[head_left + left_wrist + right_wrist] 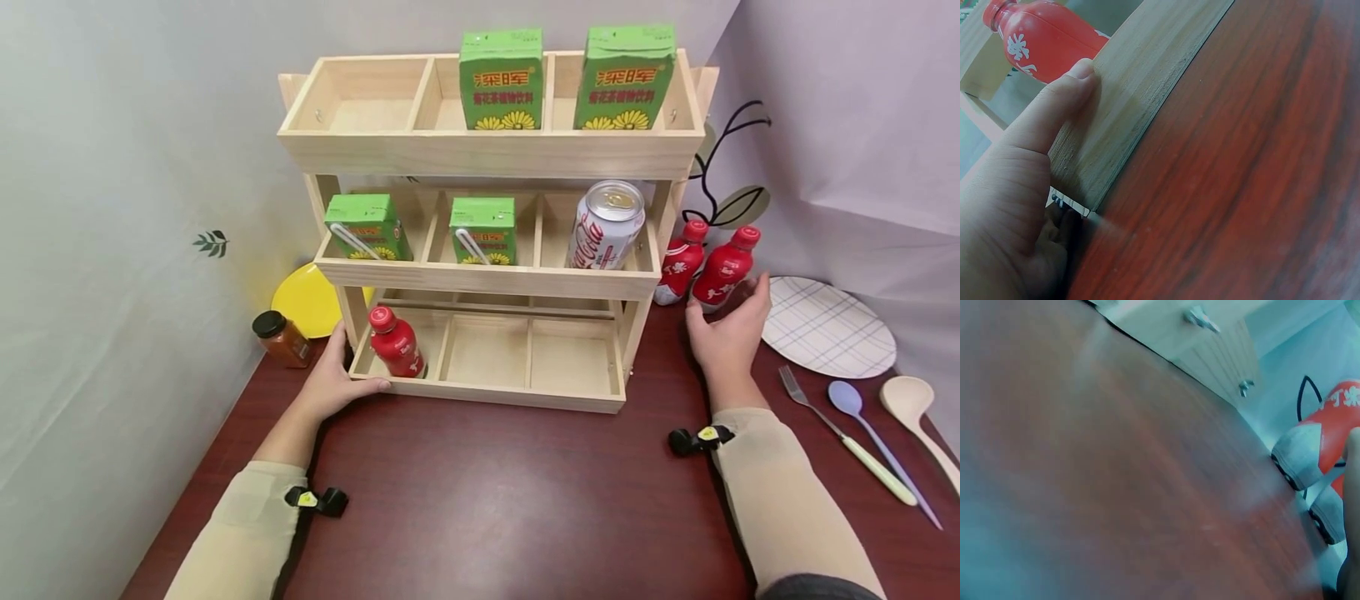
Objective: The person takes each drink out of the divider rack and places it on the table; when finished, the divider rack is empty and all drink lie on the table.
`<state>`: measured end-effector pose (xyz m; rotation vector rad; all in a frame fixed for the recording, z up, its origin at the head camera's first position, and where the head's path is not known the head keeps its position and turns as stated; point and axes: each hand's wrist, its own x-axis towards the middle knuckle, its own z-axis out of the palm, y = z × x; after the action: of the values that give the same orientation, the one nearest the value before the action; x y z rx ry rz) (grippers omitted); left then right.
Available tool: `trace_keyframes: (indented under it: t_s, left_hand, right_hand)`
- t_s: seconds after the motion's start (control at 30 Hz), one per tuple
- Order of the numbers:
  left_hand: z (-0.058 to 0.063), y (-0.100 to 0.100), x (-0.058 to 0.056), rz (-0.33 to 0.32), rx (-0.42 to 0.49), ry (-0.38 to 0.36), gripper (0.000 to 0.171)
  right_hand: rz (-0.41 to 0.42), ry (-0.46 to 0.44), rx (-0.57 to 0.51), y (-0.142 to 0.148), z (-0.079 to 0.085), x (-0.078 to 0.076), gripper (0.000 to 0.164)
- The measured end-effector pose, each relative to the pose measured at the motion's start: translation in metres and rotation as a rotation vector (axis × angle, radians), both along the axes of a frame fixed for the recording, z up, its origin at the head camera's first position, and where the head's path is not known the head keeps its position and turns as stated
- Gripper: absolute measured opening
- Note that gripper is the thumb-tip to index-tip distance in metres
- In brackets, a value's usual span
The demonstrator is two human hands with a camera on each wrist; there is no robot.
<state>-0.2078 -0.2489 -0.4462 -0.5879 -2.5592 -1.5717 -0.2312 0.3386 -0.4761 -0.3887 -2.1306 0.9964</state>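
Note:
My left hand [330, 383] grips the lower left corner of a three-tier wooden shelf rack [487, 156], thumb on the front board and the other fingers round the side. In the left wrist view the thumb [1054, 106] lies near a red bottle [1047, 37], which stands in the bottom left compartment. Right of the rack, my right hand [727, 337] holds a second red bottle [723, 271] between thumb and fingers. Beside it stands another red bottle [680, 262]. The right wrist view shows the bottles' pale bases near the table, and only an edge of the hand.
Green drink cartons [501, 79] stand on the top and middle tiers, with a Coca-Cola can [606, 225] at middle right. A spice jar [282, 340] and yellow plate [300, 300] lie left. Rightward are a checked plate [828, 329], fork [847, 437], blue spoon [846, 398] and ladle [907, 400].

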Motion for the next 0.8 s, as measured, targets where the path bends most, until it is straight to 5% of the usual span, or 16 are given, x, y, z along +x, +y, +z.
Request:
trace_keyframes:
  t_s: [0.33, 0.8]
  left_hand:
    - [0.001, -0.001, 0.001, 0.007, -0.003, -0.01, 0.11]
    - [0.002, 0.0, 0.001, 0.003, 0.009, -0.014, 0.111]
  right_hand:
    - [0.067, 0.133, 0.03, -0.019, 0.001, 0.015, 0.082]
    - [0.175, 0.204, 0.053, -0.041, 0.002, 0.04, 0.078]
